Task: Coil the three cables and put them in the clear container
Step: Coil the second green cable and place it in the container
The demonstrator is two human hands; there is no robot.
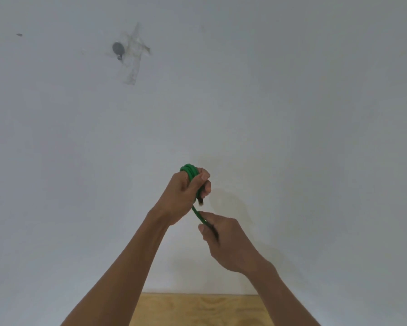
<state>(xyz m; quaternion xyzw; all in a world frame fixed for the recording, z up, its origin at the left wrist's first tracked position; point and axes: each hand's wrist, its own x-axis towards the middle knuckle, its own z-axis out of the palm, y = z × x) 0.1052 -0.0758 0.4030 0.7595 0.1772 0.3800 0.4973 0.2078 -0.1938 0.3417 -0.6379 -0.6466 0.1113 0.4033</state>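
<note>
Against the white wall, I saw the green cable (190,172) coiled upright in my left hand (183,193), fingers clamped around it, its tail slanting down-right into my right hand (223,241), pinched between thumb and fingers; both forearms reached up above the plywood (197,309)

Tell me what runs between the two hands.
A short straight stretch of the green cable links the coil in the left hand to the right hand, per the head view.
</note>
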